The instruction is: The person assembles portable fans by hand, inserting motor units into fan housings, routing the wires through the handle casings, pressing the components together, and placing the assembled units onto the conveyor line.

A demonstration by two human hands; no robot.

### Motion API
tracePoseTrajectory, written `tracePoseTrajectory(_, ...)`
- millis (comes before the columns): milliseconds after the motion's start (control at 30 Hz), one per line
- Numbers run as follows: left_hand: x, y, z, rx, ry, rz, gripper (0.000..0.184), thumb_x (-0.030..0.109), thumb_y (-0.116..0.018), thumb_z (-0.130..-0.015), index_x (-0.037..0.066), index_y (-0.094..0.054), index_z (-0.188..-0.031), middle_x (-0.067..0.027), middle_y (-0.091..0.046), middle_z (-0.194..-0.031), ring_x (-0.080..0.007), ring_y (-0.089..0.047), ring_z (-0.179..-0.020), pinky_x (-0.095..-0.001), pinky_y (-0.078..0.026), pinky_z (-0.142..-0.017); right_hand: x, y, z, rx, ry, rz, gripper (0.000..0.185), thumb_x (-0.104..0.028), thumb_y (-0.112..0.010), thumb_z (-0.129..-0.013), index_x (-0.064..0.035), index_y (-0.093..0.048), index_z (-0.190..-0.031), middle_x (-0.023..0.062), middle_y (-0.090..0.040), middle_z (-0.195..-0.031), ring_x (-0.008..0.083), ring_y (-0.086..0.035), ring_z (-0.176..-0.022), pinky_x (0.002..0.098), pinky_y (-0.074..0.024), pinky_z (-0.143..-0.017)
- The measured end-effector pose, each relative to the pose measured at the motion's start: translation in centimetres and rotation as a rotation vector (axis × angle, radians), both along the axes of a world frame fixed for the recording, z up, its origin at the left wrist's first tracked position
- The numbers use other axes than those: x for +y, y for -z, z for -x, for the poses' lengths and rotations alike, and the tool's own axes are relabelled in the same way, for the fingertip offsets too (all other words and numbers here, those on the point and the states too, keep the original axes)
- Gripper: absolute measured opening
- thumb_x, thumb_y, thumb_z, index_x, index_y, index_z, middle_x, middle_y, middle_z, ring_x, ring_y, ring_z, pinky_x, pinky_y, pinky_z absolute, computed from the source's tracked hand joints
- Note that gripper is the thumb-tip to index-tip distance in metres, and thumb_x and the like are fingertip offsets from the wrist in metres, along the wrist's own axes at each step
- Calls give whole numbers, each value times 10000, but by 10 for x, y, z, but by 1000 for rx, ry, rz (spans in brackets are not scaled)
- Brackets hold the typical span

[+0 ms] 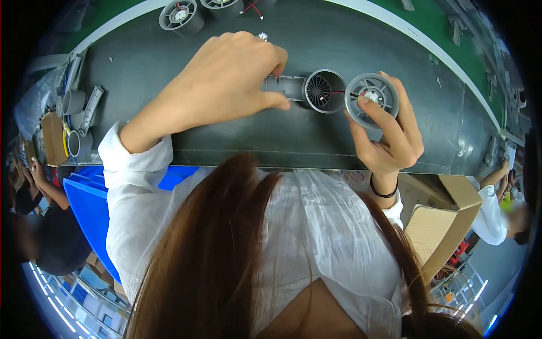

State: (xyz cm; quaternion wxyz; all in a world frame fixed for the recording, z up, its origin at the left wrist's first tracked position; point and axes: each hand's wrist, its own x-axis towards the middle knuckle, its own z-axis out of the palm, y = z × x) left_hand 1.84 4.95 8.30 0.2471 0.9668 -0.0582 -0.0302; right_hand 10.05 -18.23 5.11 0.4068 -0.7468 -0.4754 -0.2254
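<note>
My left hand (pixel 228 76) is around the flat grey handle part (pixel 288 87) of a plastic housing, thumb on the near side and forefinger on the far side. The palm hides the handle's other end. At its right end is a round grey barrel (pixel 324 90) with dark radial slats inside. To the right of it, my right hand (pixel 392 133) grips a grey round motor holder (pixel 371 100) with spokes and a white centre, one fingertip on that centre. A thin red and black wire (pixel 337 92) runs from the holder into the barrel.
More grey motor holders (pixel 180 17) stand at the far edge of the dark work table (pixel 243 138). Grey housing parts (pixel 79 113) lie at the left. A blue bin (pixel 90 209) and an open cardboard box (pixel 446 214) are below the near edge. Other people sit at both sides.
</note>
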Motion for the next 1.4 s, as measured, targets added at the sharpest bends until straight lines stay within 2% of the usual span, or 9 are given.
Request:
tracePoseTrajectory(167,-2,28,-4,-139,100,-86,481,230,-811,-620,26,-576,-987,-135,-636,-804,-331,-615,-819,-411,-479,-724,6,-5,11,-2,62,59,334,44,-742,-485,-30,-711,-809,235,-632,-1027,291,-684,-771,296,-563,-622)
tracePoseTrajectory(267,-13,34,-5,42,52,-97,470,222,-809,-629,31,-564,-983,-143,-647,-811,-335,-625,-810,-420,-483,-692,13,-4,17,4,77,60,341,43,-748,-494,-28,-704,-825,228,-628,-1025,297,-682,-771,293,-561,-623)
tracePoseTrajectory(467,-26,36,-3,44,-26,-51,419,223,-793,-669,42,-545,-954,-132,-661,-818,-338,-635,-775,-429,-488,-633,24,6,21,35,48,44,342,34,-763,-507,-36,-693,-834,207,-629,-1001,286,-672,-751,296,-552,-612)
tracePoseTrajectory(767,-34,50,3,-97,-24,90,254,178,-741,-721,34,-631,-899,-108,-662,-938,-300,-622,-860,-405,-500,-686,29,7,23,54,47,27,342,28,-772,-505,-42,-690,-830,182,-631,-992,261,-668,-736,288,-546,-600)
tracePoseTrajectory(867,-38,60,5,-229,-67,205,190,178,-719,-710,-1,-674,-752,-139,-660,-856,-318,-634,-835,-426,-514,-708,29,8,22,53,47,23,334,25,-774,-511,-44,-691,-827,178,-633,-988,258,-669,-735,287,-546,-600)
tracePoseTrajectory(967,-39,68,5,-253,-84,339,130,136,-685,-730,10,-682,-759,-135,-666,-855,-319,-634,-811,-434,-503,-699,29,8,22,60,47,17,325,27,-781,-524,-42,-693,-829,178,-637,-994,257,-673,-742,287,-550,-611)
tracePoseTrajectory(1067,-35,60,2,-29,-106,400,96,71,-685,-726,16,-686,-805,-94,-680,-934,-302,-631,-830,-394,-486,-731,27,7,23,143,45,10,326,21,-799,-533,-38,-696,-836,181,-642,-1011,261,-678,-759,283,-557,-635)
tracePoseTrajectory(1267,-28,63,-5,-60,-51,419,57,21,-626,-715,-6,-633,-766,-113,-673,-835,-295,-633,-784,-396,-477,-681,18,6,20,255,37,41,356,9,-815,-546,-31,-710,-883,192,-645,-1055,265,-675,-861,294,-556,-731)
tracePoseTrajectory(1400,-31,68,-5,-160,-69,387,116,96,-591,-665,-3,-633,-709,-165,-644,-737,-353,-618,-666,-449,-484,-609,16,0,19,358,-25,75,359,10,-817,-552,-31,-715,-894,205,-641,-1084,272,-670,-901,308,-547,-775)
